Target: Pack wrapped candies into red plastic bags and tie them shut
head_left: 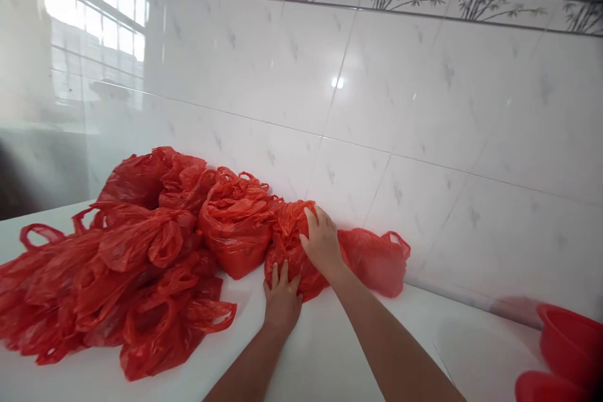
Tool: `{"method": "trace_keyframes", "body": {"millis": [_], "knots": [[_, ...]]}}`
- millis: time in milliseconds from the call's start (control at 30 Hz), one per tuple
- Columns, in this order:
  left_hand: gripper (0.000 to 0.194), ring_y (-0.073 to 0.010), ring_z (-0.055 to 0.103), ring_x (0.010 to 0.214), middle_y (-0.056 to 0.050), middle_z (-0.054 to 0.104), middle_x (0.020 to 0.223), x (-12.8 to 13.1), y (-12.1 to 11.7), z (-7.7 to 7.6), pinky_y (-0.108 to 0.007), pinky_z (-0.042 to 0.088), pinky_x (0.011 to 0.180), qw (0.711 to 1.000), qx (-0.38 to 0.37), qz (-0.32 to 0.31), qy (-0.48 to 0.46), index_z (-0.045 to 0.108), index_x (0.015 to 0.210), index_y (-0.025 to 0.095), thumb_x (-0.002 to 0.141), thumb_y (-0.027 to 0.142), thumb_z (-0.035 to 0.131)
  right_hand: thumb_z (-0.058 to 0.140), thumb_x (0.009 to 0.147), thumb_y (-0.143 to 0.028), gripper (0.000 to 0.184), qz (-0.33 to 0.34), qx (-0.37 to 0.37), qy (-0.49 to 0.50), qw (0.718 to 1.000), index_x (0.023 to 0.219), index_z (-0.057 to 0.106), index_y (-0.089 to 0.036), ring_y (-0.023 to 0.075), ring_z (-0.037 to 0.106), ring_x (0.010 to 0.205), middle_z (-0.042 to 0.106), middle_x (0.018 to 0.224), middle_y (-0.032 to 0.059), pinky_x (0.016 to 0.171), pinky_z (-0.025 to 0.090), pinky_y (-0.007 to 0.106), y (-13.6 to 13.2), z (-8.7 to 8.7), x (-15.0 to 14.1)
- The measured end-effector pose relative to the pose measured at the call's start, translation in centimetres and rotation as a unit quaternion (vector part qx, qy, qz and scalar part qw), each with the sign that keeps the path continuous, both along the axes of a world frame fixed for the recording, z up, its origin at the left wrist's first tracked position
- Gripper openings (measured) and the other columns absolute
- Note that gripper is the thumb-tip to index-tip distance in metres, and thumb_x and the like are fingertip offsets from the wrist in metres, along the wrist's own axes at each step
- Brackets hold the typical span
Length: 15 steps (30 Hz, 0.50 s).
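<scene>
A filled red plastic bag (pixel 291 248) with a crumpled top stands on the white surface against the tiled wall. My left hand (pixel 283 303) rests at its lower front, fingers spread against the plastic. Curved over the upper right side of the same bag, my right hand (pixel 324 240) grips it with the thumb apart from the fingers. Just right of that hand, partly behind my wrist, leans another red plastic bag (pixel 377 257) with a loop handle. A full, rounded red bag (pixel 238 232) stands close on the left. My palms are hidden.
A large heap of red plastic bags (pixel 89 282) with loose handles covers the left of the white tabletop (pixel 330 352). More bags (pixel 136 179) sit behind it by the wall (pixel 264 75). At the lower right edge are red plastic basins (pixel 572 342), partly cut off.
</scene>
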<state>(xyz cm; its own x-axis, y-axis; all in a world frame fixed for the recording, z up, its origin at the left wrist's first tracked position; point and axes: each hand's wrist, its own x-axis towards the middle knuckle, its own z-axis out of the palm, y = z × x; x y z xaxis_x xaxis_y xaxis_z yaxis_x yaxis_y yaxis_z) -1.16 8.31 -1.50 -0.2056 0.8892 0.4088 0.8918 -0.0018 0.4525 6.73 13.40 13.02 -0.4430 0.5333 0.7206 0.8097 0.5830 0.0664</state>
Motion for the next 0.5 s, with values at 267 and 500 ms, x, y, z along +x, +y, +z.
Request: {"method": "trace_keyframes", "body": {"millis": [267, 500], "knots": [[0.051, -0.0306, 0.005, 0.142, -0.005, 0.020, 0.154, -0.4, 0.4, -0.8, -0.055, 0.010, 0.108, 0.992, -0.022, -0.029, -0.117, 0.059, 0.116, 0.030, 0.067, 0.018, 0.052, 0.068, 0.062, -0.005, 0.067, -0.007, -0.084, -0.085, 0.993, 0.123, 0.055, -0.026, 0.0369, 0.030, 0.128, 0.034, 0.144, 0.0137, 0.099, 0.025, 0.051, 5.3, 1.9, -5.8], [0.050, -0.0318, 0.008, 0.141, -0.007, 0.023, 0.153, -0.6, 0.6, -1.0, -0.054, 0.008, 0.108, 0.992, -0.027, -0.029, -0.122, 0.058, 0.119, 0.030, 0.070, 0.021, 0.052, 0.050, 0.074, -0.014, 0.017, 0.017, -0.163, 0.103, 0.981, 0.072, 0.067, -0.018, 0.0212, 0.059, 0.081, 0.066, 0.082, 0.0076, 0.072, 0.042, 0.032, 8.2, 3.7, -4.1]]}}
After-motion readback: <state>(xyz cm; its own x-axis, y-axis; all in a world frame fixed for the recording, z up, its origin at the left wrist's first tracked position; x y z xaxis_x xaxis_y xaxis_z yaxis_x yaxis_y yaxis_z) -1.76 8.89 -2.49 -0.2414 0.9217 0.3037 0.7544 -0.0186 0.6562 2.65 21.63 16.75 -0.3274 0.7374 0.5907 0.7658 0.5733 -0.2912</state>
